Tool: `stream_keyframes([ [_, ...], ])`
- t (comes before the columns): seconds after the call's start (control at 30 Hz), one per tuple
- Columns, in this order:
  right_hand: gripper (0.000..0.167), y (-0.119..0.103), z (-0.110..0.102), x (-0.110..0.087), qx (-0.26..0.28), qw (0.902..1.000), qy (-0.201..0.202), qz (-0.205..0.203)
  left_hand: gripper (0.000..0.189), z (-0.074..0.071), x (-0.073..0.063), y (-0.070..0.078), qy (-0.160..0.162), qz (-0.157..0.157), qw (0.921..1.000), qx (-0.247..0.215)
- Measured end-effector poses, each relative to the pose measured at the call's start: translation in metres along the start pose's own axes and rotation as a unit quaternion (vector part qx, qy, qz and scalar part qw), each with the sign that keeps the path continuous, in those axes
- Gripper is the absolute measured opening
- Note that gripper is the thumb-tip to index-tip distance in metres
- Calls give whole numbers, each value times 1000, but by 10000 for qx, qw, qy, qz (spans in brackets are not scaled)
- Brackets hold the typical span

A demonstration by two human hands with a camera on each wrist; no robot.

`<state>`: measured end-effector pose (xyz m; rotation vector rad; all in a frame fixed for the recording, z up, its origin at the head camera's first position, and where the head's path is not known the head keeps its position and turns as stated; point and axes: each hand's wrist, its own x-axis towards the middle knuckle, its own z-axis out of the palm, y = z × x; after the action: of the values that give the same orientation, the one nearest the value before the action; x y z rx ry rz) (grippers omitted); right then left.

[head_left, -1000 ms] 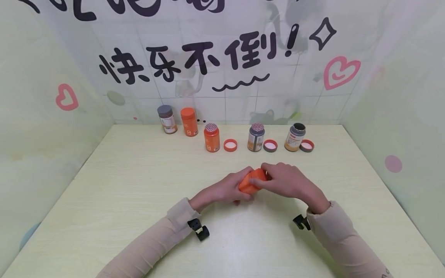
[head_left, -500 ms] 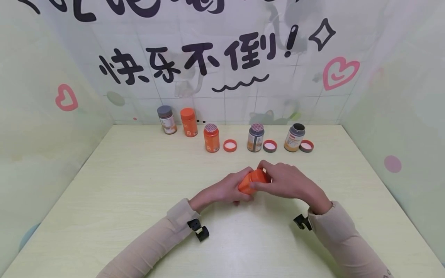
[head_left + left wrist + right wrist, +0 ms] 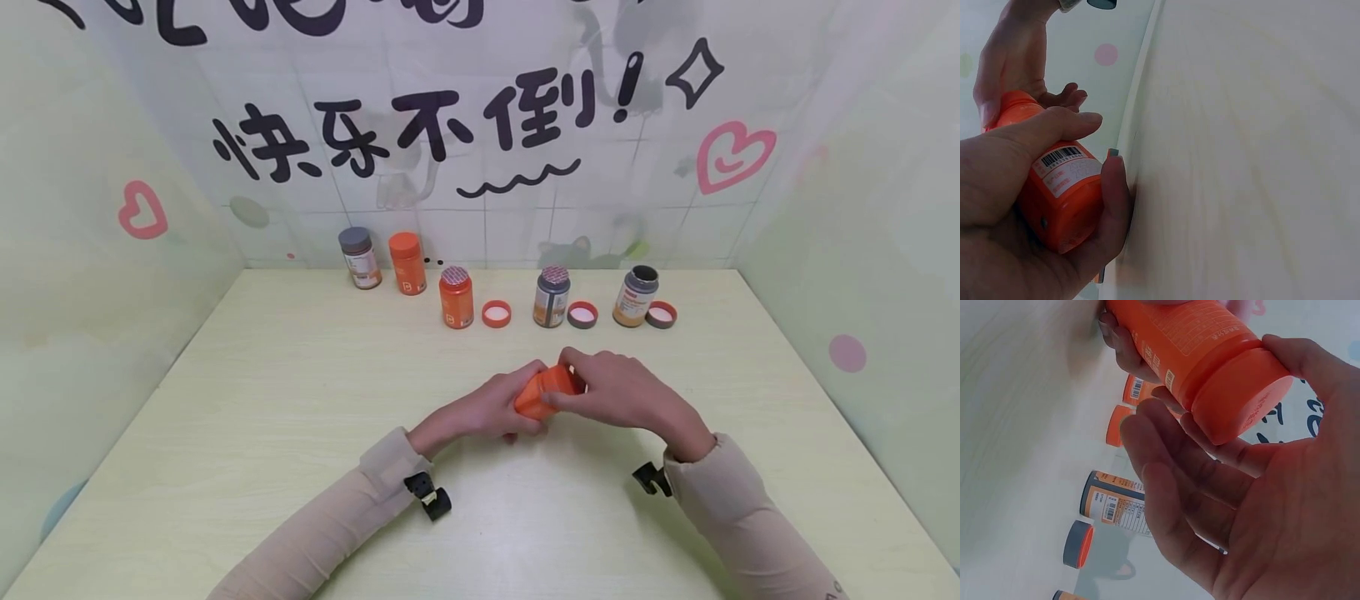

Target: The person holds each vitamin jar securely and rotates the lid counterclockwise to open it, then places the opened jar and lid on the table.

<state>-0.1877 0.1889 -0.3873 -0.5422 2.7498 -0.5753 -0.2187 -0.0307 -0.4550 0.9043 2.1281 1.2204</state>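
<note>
Your left hand [image 3: 497, 408] grips the orange bottle [image 3: 532, 402] round its body; your right hand [image 3: 621, 388] pinches its cap [image 3: 1238, 394] between thumb and finger, other fingers loose. Should handle light, stiff, slightly slick — best held mid-body and at the cap's rim. Long axis runs left to right, slanting away: base in your left palm, cap toward your right. It's over the table [image 3: 262, 442] — three uncapped bottles [image 3: 457, 307] and their caps [image 3: 497, 314] stand behind.
</note>
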Motion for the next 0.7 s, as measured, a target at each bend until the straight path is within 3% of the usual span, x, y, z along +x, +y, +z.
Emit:
stream_keyframes([
  [0.2,46,0,0,1,171,9998,-72,-122,51,0,-1,0,3,19,10000,-30],
  [0.37,50,-1,1,2,292,9994,153,36,50,0,-1,1,-18,-43,10000,-67],
  [0.5,47,0,3,2,78,9994,269,180,50,0,0,0,-16,-65,10000,-61],
  [0.7,45,2,1,1,-33,9999,74,153,48,1,-1,1,1,-39,10000,-32],
])
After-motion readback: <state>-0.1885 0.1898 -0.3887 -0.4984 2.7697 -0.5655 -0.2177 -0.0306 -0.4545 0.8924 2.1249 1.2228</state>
